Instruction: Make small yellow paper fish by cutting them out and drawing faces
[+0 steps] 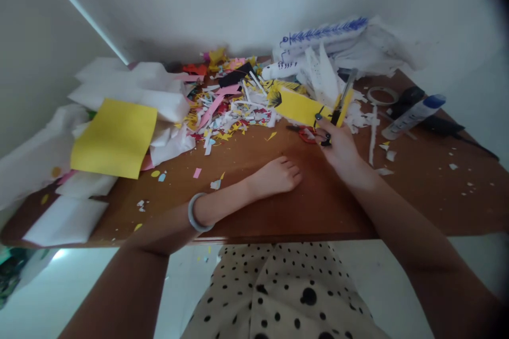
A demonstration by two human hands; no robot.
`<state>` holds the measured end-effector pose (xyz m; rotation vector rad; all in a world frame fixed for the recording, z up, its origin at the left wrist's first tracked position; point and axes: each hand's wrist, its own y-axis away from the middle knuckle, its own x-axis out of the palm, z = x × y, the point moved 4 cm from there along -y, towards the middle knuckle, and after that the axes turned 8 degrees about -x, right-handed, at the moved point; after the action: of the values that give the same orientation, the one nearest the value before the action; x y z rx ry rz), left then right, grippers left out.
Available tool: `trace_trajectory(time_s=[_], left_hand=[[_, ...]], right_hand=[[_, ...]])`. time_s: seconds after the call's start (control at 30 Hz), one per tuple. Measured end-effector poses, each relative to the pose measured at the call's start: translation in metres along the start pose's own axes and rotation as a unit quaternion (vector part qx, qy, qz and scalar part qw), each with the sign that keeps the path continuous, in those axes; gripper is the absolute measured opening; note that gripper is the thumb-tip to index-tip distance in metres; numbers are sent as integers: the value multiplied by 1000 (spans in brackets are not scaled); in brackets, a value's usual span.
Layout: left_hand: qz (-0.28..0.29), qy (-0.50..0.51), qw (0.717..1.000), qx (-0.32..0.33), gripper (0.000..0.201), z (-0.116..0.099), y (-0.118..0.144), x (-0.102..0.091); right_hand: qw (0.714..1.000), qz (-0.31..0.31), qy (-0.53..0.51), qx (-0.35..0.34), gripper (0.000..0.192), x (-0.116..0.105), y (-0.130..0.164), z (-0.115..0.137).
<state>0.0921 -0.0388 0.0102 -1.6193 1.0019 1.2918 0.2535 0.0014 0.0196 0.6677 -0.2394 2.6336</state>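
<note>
My left hand (pixel 280 175) rests on the brown table near its front edge, fingers curled into a loose fist with nothing visible in them. Farther right, my right hand (pixel 340 145) has its fingers closed at the dark handle of a pair of scissors (pixel 326 141). Part of the scissors is hidden by the fingers. Red handle parts (pixel 307 134) show just left of the fingers. Beyond the fingertips lies a yellow paper strip (pixel 300 107) with black drawing. A yellow-and-black tool with a long silver blade (pixel 348 87) points away beside it.
Paper scraps (pixel 222 114) pile up at the back middle. A yellow sheet (pixel 115 137) lies over white foam pieces (pixel 139 85) on the left. At right are a blue-capped bottle (pixel 413 116), a tape roll (pixel 382 96) and a black corded device (pixel 441 124). Drawn-on white rolls (pixel 326 37) lie behind.
</note>
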Motion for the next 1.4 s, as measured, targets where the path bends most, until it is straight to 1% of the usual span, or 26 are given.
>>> trace_trajectory(time_s=[0.07, 0.13, 0.2, 0.23, 0.27, 0.3, 0.33, 0.4, 0.43, 0.47, 0.5, 0.53, 0.57, 0.63, 0.73, 0.77, 0.83, 0.93, 1.0, 1.03, 1.1, 1.17, 1.2, 1.27, 1.33, 1.4], left_hand=[[16, -18, 1000, -13, 28, 5, 4, -4], [3, 21, 998, -56, 27, 15, 10, -11], [-44, 112, 985, -123, 30, 28, 19, -20], [-73, 179, 969, -151, 29, 35, 24, -24], [-104, 258, 943, -183, 27, 42, 30, -27], [-129, 348, 902, -219, 24, 49, 36, -28], [-152, 441, 847, -256, 21, 56, 42, -27], [-188, 604, 704, -323, 17, 66, 55, -24], [-203, 663, 634, -343, 19, 70, 60, -22], [-215, 705, 575, -355, 20, 72, 65, -21], [-224, 734, 532, -359, 22, 73, 69, -21], [-230, 754, 501, -357, 24, 73, 72, -22], [-231, 768, 481, -355, 26, 72, 73, -24], [-221, 789, 455, -348, 31, 70, 75, -27], [-190, 829, 414, -322, 35, 63, 74, -33], [-183, 845, 398, -308, 39, 60, 74, -35], [-177, 870, 370, -274, 52, 57, 73, -39], [-176, 889, 351, -236, 64, 52, 71, -44], [-171, 896, 343, -224, 68, 49, 70, -44], [-168, 900, 338, -220, 70, 47, 69, -43], [-163, 905, 329, -214, 72, 43, 68, -40], [-152, 910, 321, -215, 73, 38, 66, -35], [-146, 911, 319, -218, 72, 37, 66, -33], [-135, 912, 315, -227, 72, 34, 65, -28], [-126, 912, 314, -232, 72, 32, 64, -25], [-120, 913, 317, -229, 73, 30, 64, -24]], right_hand=[[1000, 7, 8, 2, 38, 1, 1, 1], [1000, 6, 7, 9, 39, 1, 1, 0], [1000, -3, 1, 15, 42, 0, 1, -1], [1000, -8, -1, 15, 43, 0, 1, -2], [1000, -12, 1, 14, 43, -1, 0, -3], [1000, -14, 10, 10, 43, -2, 0, -5], [999, -14, 29, 5, 42, -4, -1, -6], [995, -4, 99, 3, 39, -7, -3, -10], [989, 10, 147, 5, 37, -9, -4, -13], [980, 30, 198, 7, 35, -10, -5, -16], [967, 53, 248, 5, 34, -11, -7, -19], [953, 78, 294, 0, 32, -11, -8, -22], [937, 100, 335, -12, 30, -12, -9, -26], [904, 121, 406, -60, 29, -12, -11, -28], [852, 119, 485, -159, 33, -10, -9, -22], [837, 126, 501, -179, 35, -9, -7, -20], [811, 166, 527, -191, 35, -4, -2, -17], [757, 241, 575, -197, 32, 4, 6, -16], [722, 256, 603, -221, 30, 9, 10, -16], [712, 251, 610, -243, 30, 11, 13, -14], [705, 234, 600, -298, 30, 19, 21, -9], [710, 239, 565, -345, 26, 31, 33, -3], [717, 260, 542, -353, 22, 37, 40, -1], [726, 311, 508, -344, 20, 49, 53, 0], [735, 327, 489, -337, 16, 57, 61, 2], [748, 326, 475, -329, 12, 60, 65, 4]])
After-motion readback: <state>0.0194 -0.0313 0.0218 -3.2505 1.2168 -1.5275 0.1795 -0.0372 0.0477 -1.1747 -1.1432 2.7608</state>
